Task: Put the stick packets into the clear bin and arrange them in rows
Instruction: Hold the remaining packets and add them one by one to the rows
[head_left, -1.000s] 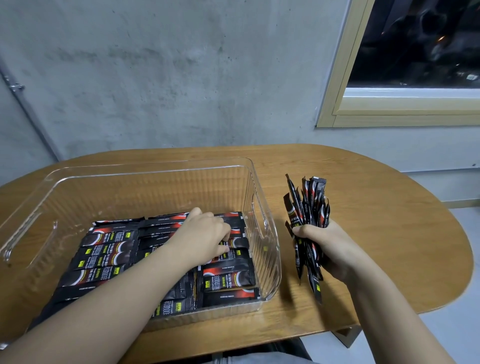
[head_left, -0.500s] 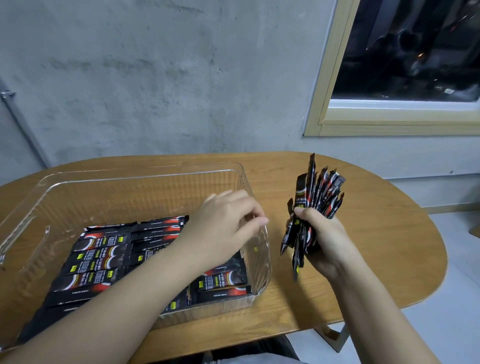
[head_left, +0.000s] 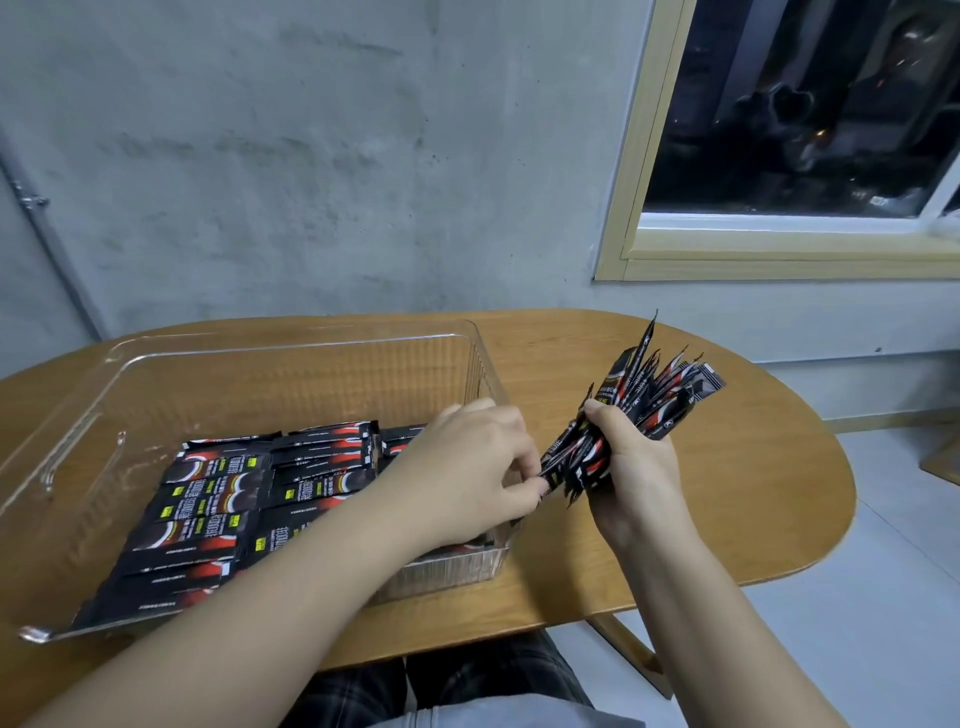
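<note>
- Head view, progress: packets (head_left: 218, 499) already lie flat over much of the bin (head_left: 291, 353) floor, in rows running side by side from the near wall toward the middle. I judge the task well under way but not finished.
- Head view, what is left: a bundle (head_left: 636, 410) of loose packets is not yet in the bin, so more trips between bundle and bin look needed. The far part of the bin floor shows no packets.
- Head view, bin contents: black packets with red and white print, most lying lengthwise across the bin, touching or overlapping their neighbours. The rows near the bin's right wall are partly hidden by the left forearm, so I cannot tell how neat they are.
- Head view, bin place: the bin stands on the table (head_left: 753, 467), which also shows bare wood to the bin's right.
- Head view, right hand (head_left: 631, 467): just right of the bin's right wall and above the table, fingers curled tight round the bundle, which fans upward and away from the bin.
- Head view, left hand (head_left: 478, 467): over the bin's right wall, fingertips pinching the lower end of one packet in the bundle, apparently to draw it out.
- Head view, other things: a window (head_left: 810, 130) is set in the wall beyond the bin, to its right.
</note>
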